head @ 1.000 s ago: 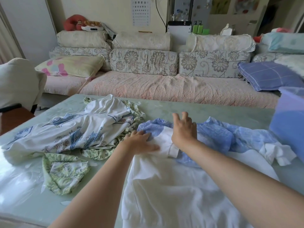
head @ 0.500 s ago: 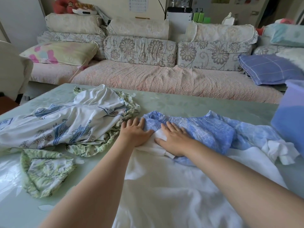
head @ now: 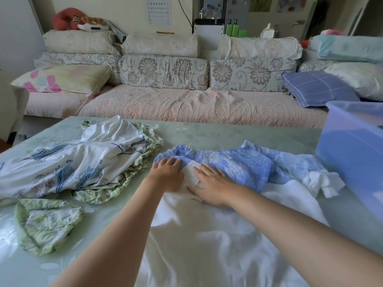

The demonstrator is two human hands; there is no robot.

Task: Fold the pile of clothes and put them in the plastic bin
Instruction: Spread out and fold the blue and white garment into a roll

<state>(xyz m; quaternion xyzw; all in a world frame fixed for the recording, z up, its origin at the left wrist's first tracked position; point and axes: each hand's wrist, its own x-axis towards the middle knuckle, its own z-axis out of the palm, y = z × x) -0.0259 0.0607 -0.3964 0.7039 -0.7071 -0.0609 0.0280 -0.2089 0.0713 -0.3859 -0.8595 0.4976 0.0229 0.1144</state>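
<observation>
White garment point(head: 207, 235) spread on worktop point(head: 207, 135); left hand point(head: 166, 176) and right hand point(head: 211, 188) press it flat, grasping nothing. Smoothing stage; next likely needs an edge gripped.

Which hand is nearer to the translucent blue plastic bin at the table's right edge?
The right hand. It lies flat on the white cloth, well left of the translucent blue plastic bin; the left hand rests beside it, farther left.

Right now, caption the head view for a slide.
Left hand and right hand press a white garment flat on the table.
</observation>
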